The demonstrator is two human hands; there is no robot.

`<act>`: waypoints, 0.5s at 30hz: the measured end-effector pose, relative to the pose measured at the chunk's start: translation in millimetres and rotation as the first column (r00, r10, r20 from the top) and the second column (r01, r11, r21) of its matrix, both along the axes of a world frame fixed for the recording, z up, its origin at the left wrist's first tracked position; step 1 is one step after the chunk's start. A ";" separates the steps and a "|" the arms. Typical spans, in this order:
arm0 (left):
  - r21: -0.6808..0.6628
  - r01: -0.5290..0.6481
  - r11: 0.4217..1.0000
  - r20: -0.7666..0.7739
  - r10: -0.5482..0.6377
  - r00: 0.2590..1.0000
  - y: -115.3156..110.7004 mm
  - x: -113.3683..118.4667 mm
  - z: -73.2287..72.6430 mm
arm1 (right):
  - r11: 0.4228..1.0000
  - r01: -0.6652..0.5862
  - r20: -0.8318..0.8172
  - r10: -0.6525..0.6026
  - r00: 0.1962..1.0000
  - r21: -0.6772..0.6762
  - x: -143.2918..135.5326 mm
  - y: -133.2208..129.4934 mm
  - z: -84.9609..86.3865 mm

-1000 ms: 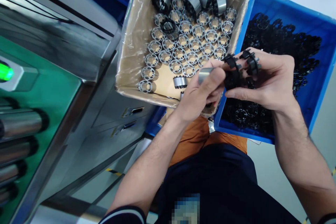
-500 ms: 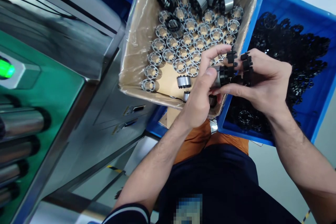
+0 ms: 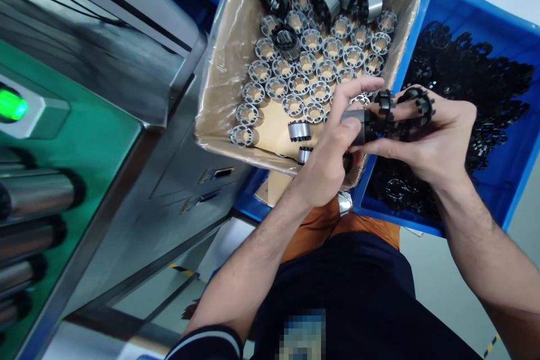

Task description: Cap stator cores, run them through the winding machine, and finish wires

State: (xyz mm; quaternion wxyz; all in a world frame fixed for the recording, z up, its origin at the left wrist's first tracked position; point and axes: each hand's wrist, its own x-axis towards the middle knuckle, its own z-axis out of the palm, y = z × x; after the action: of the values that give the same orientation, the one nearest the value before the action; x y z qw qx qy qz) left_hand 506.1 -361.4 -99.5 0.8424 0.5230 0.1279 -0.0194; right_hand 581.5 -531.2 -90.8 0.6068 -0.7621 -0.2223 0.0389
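Presently, I have the left hand (image 3: 331,152) gripping a grey metal cylinder (image 3: 360,125) over a brown cardboard box (image 3: 234,28), the right hand (image 3: 445,132) holding black toothed plastic rings (image 3: 385,102) just beside it.

Metal cores (image 3: 299,131), a blue parts bin (image 3: 512,180) and a green workbench (image 3: 95,124) suggest a factory.
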 end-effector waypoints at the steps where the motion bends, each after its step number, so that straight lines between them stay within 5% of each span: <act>1: -0.010 -0.011 1.000 0.041 0.012 0.999 -0.3 -0.6 0.0 | 1.000 0.019 -0.025 -0.019 1.000 -0.014 -1.2 0.6 -1.0; 7: -0.035 0.076 0.996 0.063 -0.074 0.995 -0.9 1.8 1.4 | 0.998 0.048 -0.036 -0.049 0.998 -0.035 -0.5 -2.4 -4.0; 12: -0.091 -0.238 0.967 0.017 0.240 0.971 1.2 13.6 -5.2 | 0.994 0.098 -0.016 -0.099 0.995 -0.051 -1.0 -7.4 5.1; 15: -0.013 -0.304 0.952 -0.047 0.303 0.952 2.8 16.3 -4.7 | 0.997 0.052 0.007 -0.052 0.999 -0.055 -2.6 -6.9 11.7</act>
State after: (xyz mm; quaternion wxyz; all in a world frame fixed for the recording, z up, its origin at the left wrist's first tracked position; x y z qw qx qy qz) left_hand 522.4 -358.6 -104.2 0.8375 0.4881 0.2255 0.0974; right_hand 578.9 -538.1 -79.2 0.5858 -0.7841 -0.2030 0.0269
